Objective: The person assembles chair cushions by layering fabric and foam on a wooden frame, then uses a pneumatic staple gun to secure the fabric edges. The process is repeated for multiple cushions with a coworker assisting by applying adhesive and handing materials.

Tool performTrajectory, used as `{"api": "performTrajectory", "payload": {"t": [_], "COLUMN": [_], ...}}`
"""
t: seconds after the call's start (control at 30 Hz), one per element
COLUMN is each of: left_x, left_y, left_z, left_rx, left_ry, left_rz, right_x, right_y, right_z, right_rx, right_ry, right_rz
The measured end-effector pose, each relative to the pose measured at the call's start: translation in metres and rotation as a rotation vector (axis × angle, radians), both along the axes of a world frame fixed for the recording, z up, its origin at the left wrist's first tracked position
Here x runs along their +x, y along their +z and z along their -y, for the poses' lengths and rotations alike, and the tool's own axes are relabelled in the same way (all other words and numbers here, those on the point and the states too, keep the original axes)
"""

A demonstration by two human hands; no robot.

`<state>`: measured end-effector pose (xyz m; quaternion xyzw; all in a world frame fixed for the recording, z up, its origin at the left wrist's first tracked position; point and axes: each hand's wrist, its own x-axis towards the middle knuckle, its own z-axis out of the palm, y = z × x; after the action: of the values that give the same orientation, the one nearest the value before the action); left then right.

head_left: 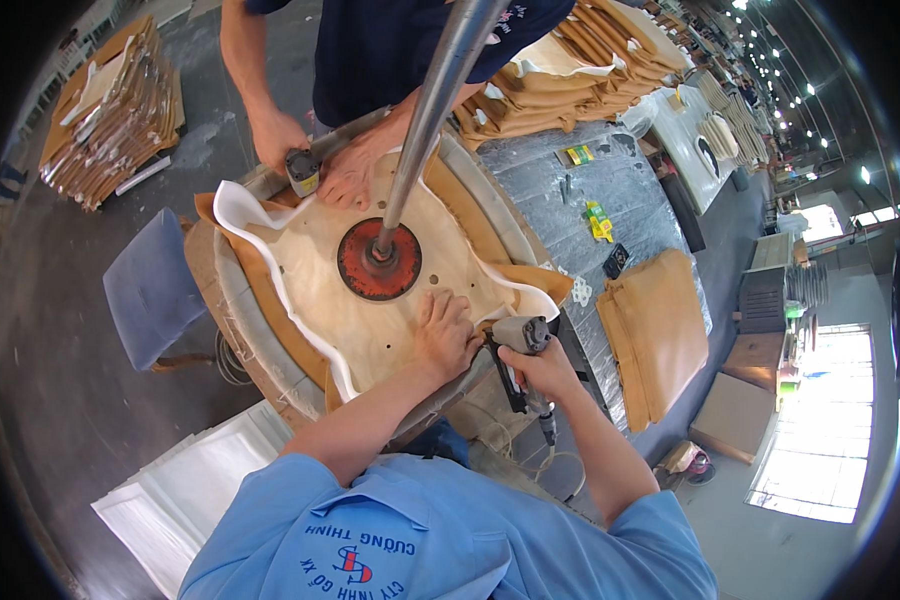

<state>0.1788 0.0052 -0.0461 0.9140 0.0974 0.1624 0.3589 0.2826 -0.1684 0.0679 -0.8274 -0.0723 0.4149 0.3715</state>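
A plywood seat panel (305, 250) lies on a padded round stand, with white foam (295, 305) and a tan cover (260, 275) showing around its edge. A metal rod with a red disc (358, 277) at its foot presses on the panel's middle. My left hand (444, 332) rests on the wood near the close edge, fingers bent against it. In my right hand (545, 368) is a grey pneumatic staple gun (520, 335), its nose at the panel's near right edge. Across from me a co-worker holds another staple gun (302, 172) at the far edge, the other hand on the panel.
A plastic-wrapped table (530, 190) stands to the right with folded tan covers (655, 335) and small yellow-green boxes (598, 222). A blue-grey cushioned stool (155, 285) is at left. White sheets (185, 500) are stacked at lower left. An air hose (567, 460) hangs below my staple gun.
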Motion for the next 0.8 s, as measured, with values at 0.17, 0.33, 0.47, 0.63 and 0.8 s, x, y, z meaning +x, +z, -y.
{"api": "performTrajectory", "payload": {"t": [0.17, 0.33, 0.47, 0.63, 0.8], "left_x": [0.011, 0.017, -0.01, -0.008, -0.002], "left_y": [-0.016, -0.021, -0.009, -0.003, -0.007], "left_z": [0.001, -0.038, -0.031, -0.015, -0.007], "left_rx": [0.041, -0.212, -0.17, -0.133, -0.098], "left_ry": [0.215, 0.166, 0.022, -0.064, -0.024], "left_rz": [0.044, 0.043, 0.129, 0.024, -0.037], "right_x": [0.015, 0.028, 0.022, 0.018, 0.016], "right_y": [0.009, 0.005, 0.002, 0.001, 0.003], "right_z": [-0.031, -0.037, -0.029, -0.017, -0.02], "right_rx": [-0.093, -0.275, -0.013, -0.039, -0.155], "right_ry": [0.07, 0.156, -0.024, 0.021, 0.086], "right_rz": [-0.026, -0.015, -0.079, -0.035, -0.021]}}
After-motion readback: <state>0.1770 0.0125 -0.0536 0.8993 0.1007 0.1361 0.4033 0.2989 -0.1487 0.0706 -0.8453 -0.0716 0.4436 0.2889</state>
